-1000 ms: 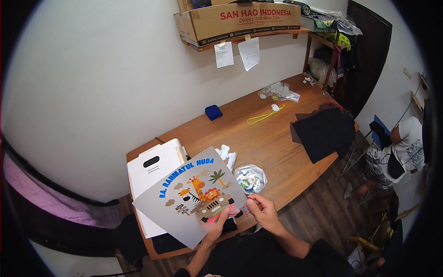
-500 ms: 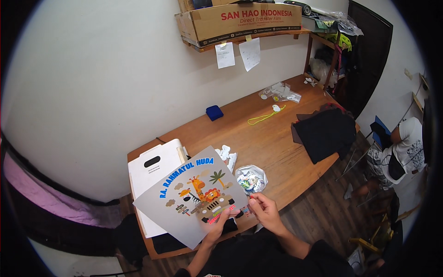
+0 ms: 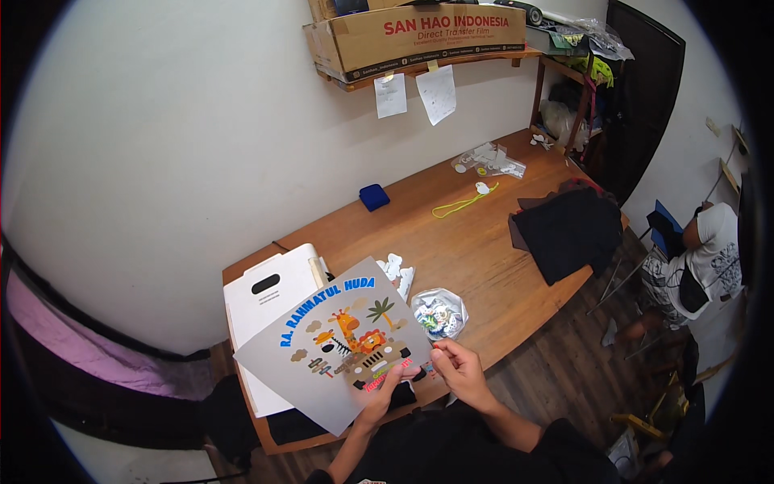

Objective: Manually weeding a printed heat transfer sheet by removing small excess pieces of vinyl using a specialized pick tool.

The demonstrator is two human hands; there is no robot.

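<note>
**Printed sheet held at its lower edge, right hand picking at the print**

The grey printed sheet [image 3: 343,343], bearing a cartoon animal design, sits in the lower centre of the frame, held tilted above the near edge of the wooden table [image 3: 484,242]. The left hand [image 3: 385,395] grips the sheet's lower edge, fingers closed on it from below. The right hand [image 3: 455,369] is at the sheet's lower right corner, fingertips pinched narrow; whether they hold a small scrap or only touch the print cannot be told.

Judgement on the step in hand: picking fine pieces off the print goes best with the sheet kept taut and steady by the left hand, and the pinch worked low and along the surface so the neighbouring print does not lift.

Just right of the sheet, a clear plastic bag of small scraps [image 3: 439,313] lies on the table, near the right hand. White cut-out pieces [image 3: 397,273] lie above the sheet. A white box with a handle slot [image 3: 270,302] lies behind the sheet's left part.

Edges and room: the table's near edge runs directly under the hands, so dropped pieces could fall to the floor. The middle of the table is open; a dark cloth [image 3: 568,230] covers the right end. A second person [image 3: 701,270] sits at far right, well apart.
</note>
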